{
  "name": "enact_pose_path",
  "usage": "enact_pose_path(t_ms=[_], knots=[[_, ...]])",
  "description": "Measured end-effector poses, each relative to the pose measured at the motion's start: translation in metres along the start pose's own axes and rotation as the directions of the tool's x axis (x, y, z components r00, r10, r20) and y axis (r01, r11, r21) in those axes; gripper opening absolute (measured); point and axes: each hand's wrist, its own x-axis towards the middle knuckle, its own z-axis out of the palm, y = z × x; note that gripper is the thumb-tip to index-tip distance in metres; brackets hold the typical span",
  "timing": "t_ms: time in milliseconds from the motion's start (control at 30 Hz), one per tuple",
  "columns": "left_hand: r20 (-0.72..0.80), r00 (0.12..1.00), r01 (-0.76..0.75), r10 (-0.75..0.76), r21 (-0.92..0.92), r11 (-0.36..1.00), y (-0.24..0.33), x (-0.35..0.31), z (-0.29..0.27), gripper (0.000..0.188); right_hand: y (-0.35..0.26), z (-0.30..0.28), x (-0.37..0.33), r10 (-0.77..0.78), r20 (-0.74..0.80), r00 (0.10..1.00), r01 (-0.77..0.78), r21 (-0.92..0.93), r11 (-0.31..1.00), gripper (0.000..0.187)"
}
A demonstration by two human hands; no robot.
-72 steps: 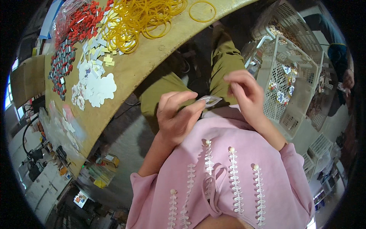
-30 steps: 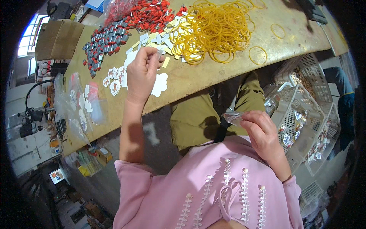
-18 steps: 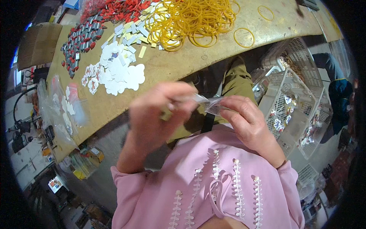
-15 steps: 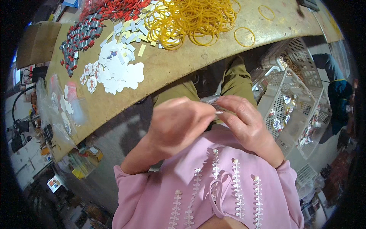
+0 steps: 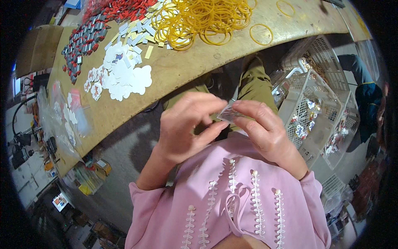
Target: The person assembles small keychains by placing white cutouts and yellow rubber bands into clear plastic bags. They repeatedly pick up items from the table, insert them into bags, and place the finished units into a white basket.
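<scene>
A small clear plastic bag (image 5: 226, 113) is held above my lap, with something thin and dark showing faintly inside. My right hand (image 5: 265, 130) pinches its right side between thumb and fingers. At its left edge, my left hand (image 5: 184, 126) has the index fingertip at the upper corner and the thumb at the lower one, with a gap between them. The left fingers are slightly blurred, and the bag's exact contents cannot be made out.
The table (image 5: 182, 74) bears yellow rubber bands (image 5: 207, 20), white cloud-shaped cards (image 5: 124, 79), small paper strips (image 5: 137, 31), grey-and-red parts (image 5: 87, 37) and red pieces (image 5: 124, 10). Plastic baskets (image 5: 311, 124) with small packets stand at right. Clear bags (image 5: 62, 112) lie at the table's left end.
My left hand has opened out from a closed grip beside the bag, its thumb and index finger now apart. The bag shows more fully, and the view has shifted slightly.
</scene>
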Motion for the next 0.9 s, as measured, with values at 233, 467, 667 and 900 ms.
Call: enact_pose_path(t_ms=[233,467,667,900], knots=[[0.022,0.999,-0.037,0.038,-0.03,0.999,-0.019,-0.011,0.018,0.021,-0.007,-0.002,0.0,0.207,-0.054,0.977,-0.195,0.178,0.965,0.021],[-0.036,0.962,0.231,-0.272,-0.427,0.874,-0.019,-0.023,0.032,0.004,0.003,0.003,-0.009,0.649,0.108,0.753,-0.507,0.724,0.467,0.01],[-0.042,0.977,0.187,-0.211,-0.314,0.931,-0.02,-0.018,0.033,0.007,0.001,0.007,-0.008,0.681,0.18,0.709,-0.549,0.748,0.374,0.006],[-0.058,0.994,0.086,-0.091,-0.077,0.993,-0.013,0.0,0.046,0.011,-0.002,0.012,-0.003,0.545,0.022,0.838,-0.509,0.392,0.766,0.005]])
